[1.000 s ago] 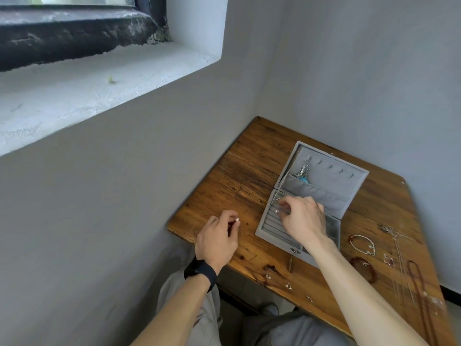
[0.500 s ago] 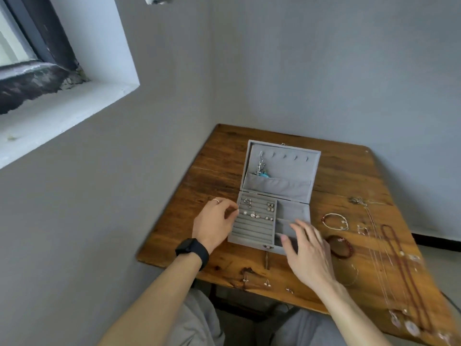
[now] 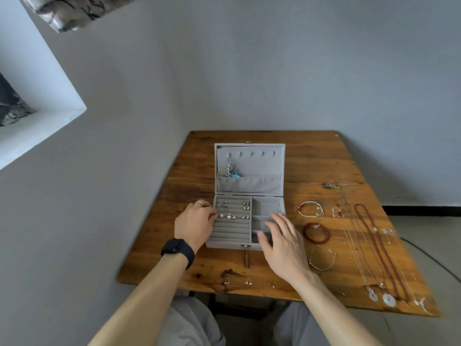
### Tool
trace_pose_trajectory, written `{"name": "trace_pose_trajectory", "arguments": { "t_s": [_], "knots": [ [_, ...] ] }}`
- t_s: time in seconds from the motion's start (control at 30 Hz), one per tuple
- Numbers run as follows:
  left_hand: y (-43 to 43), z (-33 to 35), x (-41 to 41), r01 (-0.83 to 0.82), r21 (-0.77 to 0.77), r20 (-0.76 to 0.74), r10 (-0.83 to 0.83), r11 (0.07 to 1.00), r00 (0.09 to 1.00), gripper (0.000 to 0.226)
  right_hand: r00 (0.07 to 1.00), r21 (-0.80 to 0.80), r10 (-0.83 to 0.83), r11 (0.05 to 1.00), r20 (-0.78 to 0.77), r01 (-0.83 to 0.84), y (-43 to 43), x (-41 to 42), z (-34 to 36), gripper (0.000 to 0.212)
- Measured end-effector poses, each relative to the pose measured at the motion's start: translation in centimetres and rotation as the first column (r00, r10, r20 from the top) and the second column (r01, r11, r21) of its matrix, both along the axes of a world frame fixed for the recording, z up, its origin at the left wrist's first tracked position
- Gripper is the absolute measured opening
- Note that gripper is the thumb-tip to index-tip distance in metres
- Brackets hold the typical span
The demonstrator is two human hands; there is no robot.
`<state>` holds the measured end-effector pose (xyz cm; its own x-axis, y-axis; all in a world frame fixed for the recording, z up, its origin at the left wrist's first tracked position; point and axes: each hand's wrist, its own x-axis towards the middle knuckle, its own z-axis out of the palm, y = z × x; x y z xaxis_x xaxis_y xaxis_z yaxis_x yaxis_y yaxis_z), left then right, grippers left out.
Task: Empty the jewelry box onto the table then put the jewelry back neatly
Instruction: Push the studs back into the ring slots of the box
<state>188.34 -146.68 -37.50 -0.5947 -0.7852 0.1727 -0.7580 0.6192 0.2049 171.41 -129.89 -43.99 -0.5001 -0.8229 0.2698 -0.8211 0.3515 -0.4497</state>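
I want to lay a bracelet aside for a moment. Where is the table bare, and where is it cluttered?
Bare wood lies behind and right of the open jewelry box, toward the wall, and in the strip left of the left hand. Crowded: right of the box, bracelets and necklaces; small earrings dot the near edge.

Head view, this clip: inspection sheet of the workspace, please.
Surface: wooden table, worn, set in a wall corner.
Job's things: grey jewelry box open; earrings in ring rolls; turquoise pendant hung in lid. Red bead bracelet, two thin bracelets, long necklaces lie right; small earrings near front edge.
Clutter: nothing seen.
Grippers: left hand at box's left edge; right hand open over right compartments.
Cables: dark cable on floor, right.
Surroundings: grey walls, window recess.
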Motion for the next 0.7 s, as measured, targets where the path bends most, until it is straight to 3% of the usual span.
{"name": "trace_pose_trajectory", "arguments": {
  "t_s": [0.13, 0.37, 0.7],
  "knots": [
    [0.3, 0.0, -0.6, -0.006, -0.030, 0.030, 0.006, 1.000, 1.000, 0.021, 1.000, 0.011, 0.000, 1.000, 0.000, 0.000, 0.1, 0.0, 0.0, 0.043],
    [0.8, -0.6, -0.6, -0.035, 0.034, -0.057, 0.037, 0.999, 0.998, 0.026, 1.000, 0.022, -0.003, 1.000, 0.018, 0.002, 0.1, 0.0, 0.1, 0.045],
    [0.5, -0.6, -1.2, 0.155, -0.177, -0.021, -0.161, 0.972, 0.987, 0.018, 1.000, 0.024, 0.004, 1.000, 0.017, -0.005, 0.0, -0.1, -0.1, 0.047]
  ]
}}
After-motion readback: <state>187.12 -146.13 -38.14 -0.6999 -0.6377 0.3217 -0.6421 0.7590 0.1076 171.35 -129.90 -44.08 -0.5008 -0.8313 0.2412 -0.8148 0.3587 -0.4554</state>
